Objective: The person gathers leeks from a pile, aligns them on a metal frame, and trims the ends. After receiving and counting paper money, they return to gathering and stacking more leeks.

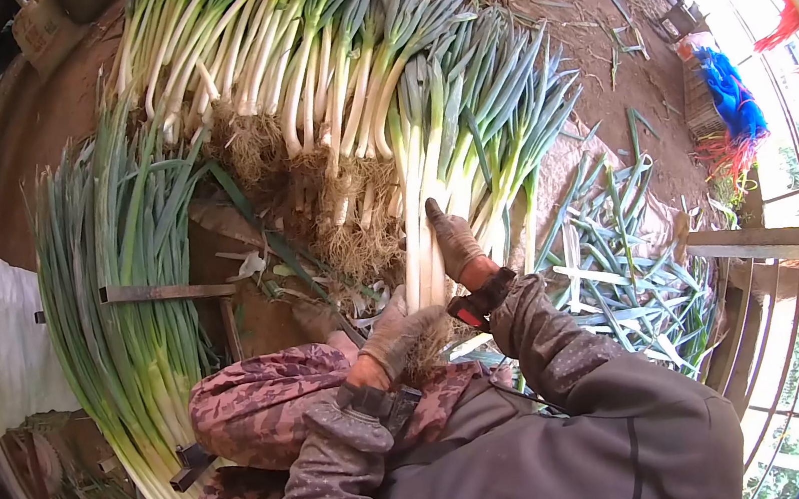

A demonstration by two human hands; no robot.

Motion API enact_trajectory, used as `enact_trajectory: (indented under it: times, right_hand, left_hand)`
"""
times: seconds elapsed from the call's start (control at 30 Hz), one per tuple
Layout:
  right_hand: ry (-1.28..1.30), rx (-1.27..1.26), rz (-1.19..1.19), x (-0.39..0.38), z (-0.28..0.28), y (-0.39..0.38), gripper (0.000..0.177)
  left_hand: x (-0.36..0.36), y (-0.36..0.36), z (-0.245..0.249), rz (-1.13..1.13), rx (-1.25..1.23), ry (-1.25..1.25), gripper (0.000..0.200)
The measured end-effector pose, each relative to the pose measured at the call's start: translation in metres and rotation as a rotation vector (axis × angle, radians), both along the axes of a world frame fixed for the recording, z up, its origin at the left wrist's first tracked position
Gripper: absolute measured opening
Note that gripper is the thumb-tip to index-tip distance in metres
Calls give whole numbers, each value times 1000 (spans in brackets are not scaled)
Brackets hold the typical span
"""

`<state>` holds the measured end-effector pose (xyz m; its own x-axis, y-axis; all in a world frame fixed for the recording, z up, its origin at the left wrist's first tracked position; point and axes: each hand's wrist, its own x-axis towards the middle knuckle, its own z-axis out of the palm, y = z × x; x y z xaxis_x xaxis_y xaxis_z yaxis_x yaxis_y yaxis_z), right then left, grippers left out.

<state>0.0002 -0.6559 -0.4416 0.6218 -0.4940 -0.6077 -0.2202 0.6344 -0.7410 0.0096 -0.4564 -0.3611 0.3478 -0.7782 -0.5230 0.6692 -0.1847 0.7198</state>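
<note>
Long green onions with thick white stalks (415, 172) stand out in front of me, their leaves pointing away. My left hand (399, 335), in a dirty work glove, is closed around their lower ends, with roots showing below it. Higher up, my gloved right hand (456, 240) grips the same white stalks, thumb lying along them; its other fingers are partly hidden. Right behind lies a wide heap of green onions (295, 71), with tangled brown roots (355, 220) facing me. Dark bands or devices are strapped at both wrists.
At left, a large bunch of green onions (123, 256) rests against a metal bar frame (168, 292), beside a white sack (2, 337). Cut leaves (624, 265) litter the right side. Farther right are a slatted rack (757, 243) and blue netting (730, 95).
</note>
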Motion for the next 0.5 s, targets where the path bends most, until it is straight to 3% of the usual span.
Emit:
enact_trajectory:
  times: [0.07,0.17,0.23,0.27,0.3,0.37,0.5]
  right_hand:
    - [10,-15,66,-1,11,0,60]
    - [121,-194,270,-2,25,-8,72]
    - [248,-269,426,0,23,-25,79]
    - [365,-262,315,11,36,-25,89]
    - [312,-130,171,24,13,-48,90]
    - [291,-125,-21,53,-47,-112,82]
    - [291,-181,96,87,-82,-178,57]
  left_hand:
    - [1,-3,16,73,-22,202,63]
    - [4,-8,9,-22,186,17,60]
    - [5,-5,3,18,168,-46,56]
    - [9,0,1,17,159,-50,56]
    - [11,4,0,16,151,-53,56]
    - [13,9,-6,15,173,-67,56]
    - [15,12,-7,16,156,-78,50]
